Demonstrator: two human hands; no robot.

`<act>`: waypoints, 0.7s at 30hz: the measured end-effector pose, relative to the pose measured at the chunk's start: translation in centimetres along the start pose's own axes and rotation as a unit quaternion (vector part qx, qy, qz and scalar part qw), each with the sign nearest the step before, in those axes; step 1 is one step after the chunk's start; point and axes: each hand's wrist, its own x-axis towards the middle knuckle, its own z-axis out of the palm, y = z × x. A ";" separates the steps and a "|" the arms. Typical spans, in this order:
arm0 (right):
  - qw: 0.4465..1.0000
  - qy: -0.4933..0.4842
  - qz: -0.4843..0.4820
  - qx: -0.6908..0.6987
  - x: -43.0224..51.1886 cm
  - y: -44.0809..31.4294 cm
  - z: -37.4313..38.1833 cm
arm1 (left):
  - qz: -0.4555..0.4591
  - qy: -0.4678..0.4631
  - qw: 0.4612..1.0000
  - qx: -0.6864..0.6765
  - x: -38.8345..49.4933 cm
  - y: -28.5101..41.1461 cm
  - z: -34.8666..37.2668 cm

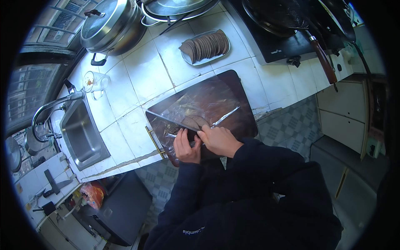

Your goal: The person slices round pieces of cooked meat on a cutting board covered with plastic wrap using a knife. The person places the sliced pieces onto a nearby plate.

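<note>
My right hand (220, 140) grips a knife (170, 119), whose long blade points up and left across the dark brown cutting board (247, 115). Just behind the blade lie a few thin round brown slices (197, 121), which look like cooked meat. My left hand (186, 149) is close beside the right, its curled fingertips against a dark brown piece (191, 135) on the near side of the blade. Fingers and knife hide most of that piece. Clear plastic film (187, 101) lies spread over the board, and a twisted shiny strip of wrapper (225, 116) rests to the right.
Behind the board, an oval plate (195, 64) carries a row of overlapping brown slices (206, 47). A steel steamer pot (115, 31), a glass mug (96, 82) and a sink (82, 137) with a tap stand left. A gas stove (275, 53) bears a wok with a wooden handle (323, 59).
</note>
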 end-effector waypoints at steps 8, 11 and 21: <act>1.000 0.009 0.001 0.008 -1.5 0.8 -0.9 | -0.008 0.017 1.000 -0.011 -0.2 0.1 0.1; 1.000 0.006 -0.006 -0.008 -2.3 0.8 -1.1 | -0.009 0.019 1.000 -0.015 -0.1 0.3 0.1; 1.000 0.008 -0.006 -0.025 -2.3 0.2 -0.9 | -0.012 0.011 1.000 -0.021 -0.4 0.0 0.3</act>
